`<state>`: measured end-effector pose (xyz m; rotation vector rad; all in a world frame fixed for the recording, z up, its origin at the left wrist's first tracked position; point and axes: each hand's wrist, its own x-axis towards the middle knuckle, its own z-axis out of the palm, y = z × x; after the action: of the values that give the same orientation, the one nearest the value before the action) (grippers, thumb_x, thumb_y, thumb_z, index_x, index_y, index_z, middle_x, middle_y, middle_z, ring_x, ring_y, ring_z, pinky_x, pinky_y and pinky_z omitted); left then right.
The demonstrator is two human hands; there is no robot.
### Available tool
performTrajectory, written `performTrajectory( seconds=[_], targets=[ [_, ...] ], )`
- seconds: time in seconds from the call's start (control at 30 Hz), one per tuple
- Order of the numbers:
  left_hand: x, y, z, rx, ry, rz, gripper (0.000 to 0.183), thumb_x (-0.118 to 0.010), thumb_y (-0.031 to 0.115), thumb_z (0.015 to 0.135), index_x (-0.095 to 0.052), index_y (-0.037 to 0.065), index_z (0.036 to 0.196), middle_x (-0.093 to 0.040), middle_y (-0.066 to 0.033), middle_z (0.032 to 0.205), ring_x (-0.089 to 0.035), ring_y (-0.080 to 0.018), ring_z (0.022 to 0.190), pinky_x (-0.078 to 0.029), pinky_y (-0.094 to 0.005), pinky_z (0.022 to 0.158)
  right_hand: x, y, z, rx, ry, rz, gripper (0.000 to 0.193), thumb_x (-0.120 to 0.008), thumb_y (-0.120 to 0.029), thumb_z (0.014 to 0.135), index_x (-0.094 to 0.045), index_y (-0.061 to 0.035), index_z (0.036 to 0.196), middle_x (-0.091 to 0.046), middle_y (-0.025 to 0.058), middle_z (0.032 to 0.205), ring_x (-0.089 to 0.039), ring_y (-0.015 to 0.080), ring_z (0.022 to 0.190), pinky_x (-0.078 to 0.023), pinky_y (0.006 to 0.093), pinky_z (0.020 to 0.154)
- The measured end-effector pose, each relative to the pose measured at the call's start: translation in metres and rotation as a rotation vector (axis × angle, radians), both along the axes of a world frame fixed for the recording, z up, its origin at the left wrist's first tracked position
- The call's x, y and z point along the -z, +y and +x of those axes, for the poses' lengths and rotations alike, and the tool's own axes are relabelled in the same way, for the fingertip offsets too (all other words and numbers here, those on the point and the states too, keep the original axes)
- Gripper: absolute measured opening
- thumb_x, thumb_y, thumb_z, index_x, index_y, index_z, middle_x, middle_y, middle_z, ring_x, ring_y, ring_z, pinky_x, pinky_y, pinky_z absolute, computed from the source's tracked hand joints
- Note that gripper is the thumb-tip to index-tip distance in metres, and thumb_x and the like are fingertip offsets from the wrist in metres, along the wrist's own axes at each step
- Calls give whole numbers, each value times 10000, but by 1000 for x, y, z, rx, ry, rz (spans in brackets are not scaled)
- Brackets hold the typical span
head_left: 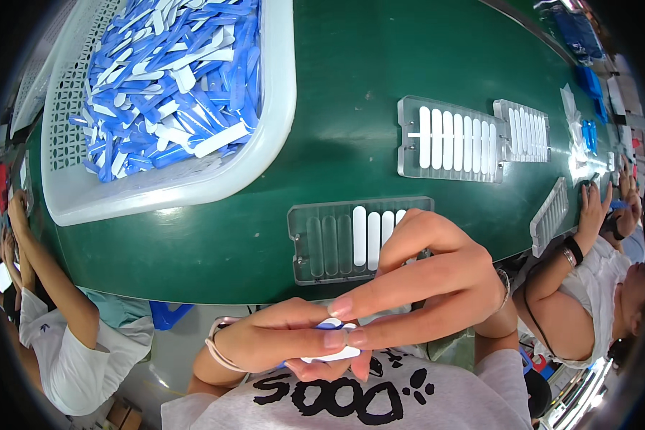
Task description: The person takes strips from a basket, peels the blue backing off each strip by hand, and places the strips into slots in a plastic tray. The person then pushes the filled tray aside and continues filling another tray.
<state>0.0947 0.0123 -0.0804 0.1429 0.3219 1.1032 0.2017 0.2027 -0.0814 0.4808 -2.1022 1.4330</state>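
Observation:
Close to my body, in front of my shirt, my left hand [287,337] is closed around a few flat white-and-blue strips [342,352] with rounded ends. From the right, my right hand [441,276] reaches in, its fingertips pinching at the end of one of these strips. Fingers cover much of the strips. Just beyond my hands lies a clear slotted tray [301,215] at the table's near edge. White strips [360,236] fill slots in its middle; slots at its left are bare. My right hand hides its right part.
A white plastic basket [283,86] heaped with blue and white strips [179,86] stands at the far left of the green table [344,93]. Two filled trays [448,172] [527,154] lie to the right, near another tray [550,218]. Co-workers sit on both sides.

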Motion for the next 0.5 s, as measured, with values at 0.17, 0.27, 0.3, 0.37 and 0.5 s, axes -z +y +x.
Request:
performTrajectory(
  seconds=[0.17, 0.27, 0.3, 0.37, 0.5],
  targets=[
    [-11, 7, -8, 137, 99, -70, 352, -421, 222, 998, -577, -91, 1029, -437, -4, 652, -386, -56, 559, -293, -203, 487, -5, 7, 10, -128, -40, -75, 93, -701, -43, 704, -726, -86, 783, -678, 68, 965, -490, 149, 731, -332, 247, 551],
    [-17, 0, -2, -118, 233, -124, 303, -445, 192, 989, -584, -75, 1022, -457, -11, 662, -413, -62, 575, -316, -206, 502, -4, 4, 7, 31, -51, -141, 83, -732, -49, 681, -720, -91, 752, -672, 61, 974, -504, 147, 730, -326, 254, 552],
    [-14, -4, 1, -186, 257, -142, 249, -470, 160, 976, -590, -56, 1011, -497, -19, 660, -445, -62, 580, -342, -206, 517, 0, 2, 7, 56, -11, -68, 115, -744, -47, 664, -718, -104, 760, -669, 47, 994, -510, 142, 733, -318, 260, 543],
    [-17, -6, 2, -215, 384, -159, 237, -474, 156, 973, -591, -49, 1004, -510, -19, 651, -458, -63, 578, -349, -203, 523, -2, 8, 3, 33, 23, 46, 122, -750, -59, 662, -716, -109, 768, -670, 40, 991, -512, 140, 730, -313, 259, 541],
    [-19, -6, -2, -185, 516, -209, 215, -485, 151, 966, -597, -33, 983, -571, -28, 645, -501, -59, 584, -375, -208, 528, -9, 17, 5, -37, 55, 295, 148, -775, -108, 648, -704, -118, 777, -671, 26, 991, -519, 137, 712, -306, 261, 534]
  ],
)
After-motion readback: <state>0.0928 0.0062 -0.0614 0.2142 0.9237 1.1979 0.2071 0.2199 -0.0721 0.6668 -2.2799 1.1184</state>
